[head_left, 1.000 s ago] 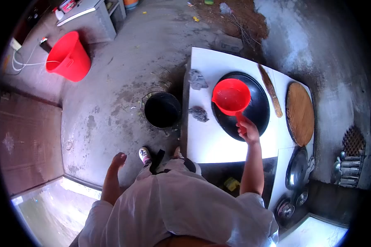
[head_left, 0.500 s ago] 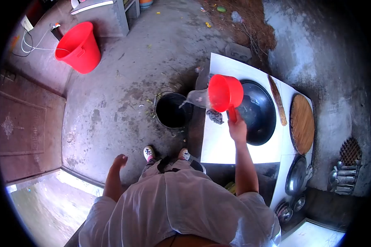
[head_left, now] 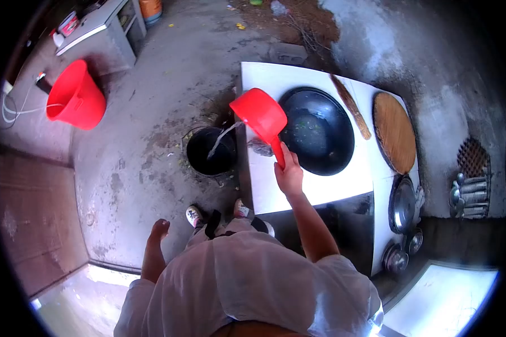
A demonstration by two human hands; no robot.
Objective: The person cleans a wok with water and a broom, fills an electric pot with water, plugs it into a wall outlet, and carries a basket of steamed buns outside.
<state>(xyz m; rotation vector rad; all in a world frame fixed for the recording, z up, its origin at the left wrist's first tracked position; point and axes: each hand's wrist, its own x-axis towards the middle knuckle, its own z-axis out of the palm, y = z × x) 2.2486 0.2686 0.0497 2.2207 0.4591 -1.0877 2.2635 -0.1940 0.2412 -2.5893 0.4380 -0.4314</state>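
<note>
My right hand (head_left: pixel 288 171) grips the handle of a red dipper (head_left: pixel 260 114), which is tipped to the left over the edge of the white stove top (head_left: pixel 275 194). A thin stream of water falls from its rim into a black bucket (head_left: pixel 210 150) on the floor. Just right of the dipper, the black wok (head_left: pixel 317 132) is set in the stove top, with some liquid and small green bits inside. My left hand (head_left: pixel 159 229) hangs low over the floor, away from any object; its fingers look curled, but what they hold, if anything, is too small to tell.
A wooden lid (head_left: pixel 394 133) and a straw brush (head_left: pixel 351 106) lie right of the wok. A metal lid (head_left: pixel 403 205) rests nearer me. At the left stands a large red bucket (head_left: pixel 78 96) with a white hose. Utensils (head_left: pixel 471 196) hang on the right wall.
The dipper has moved left from above the wok and tipped over. Its broad splash of water has thinned to a narrow stream. The head view has shifted slightly.
</note>
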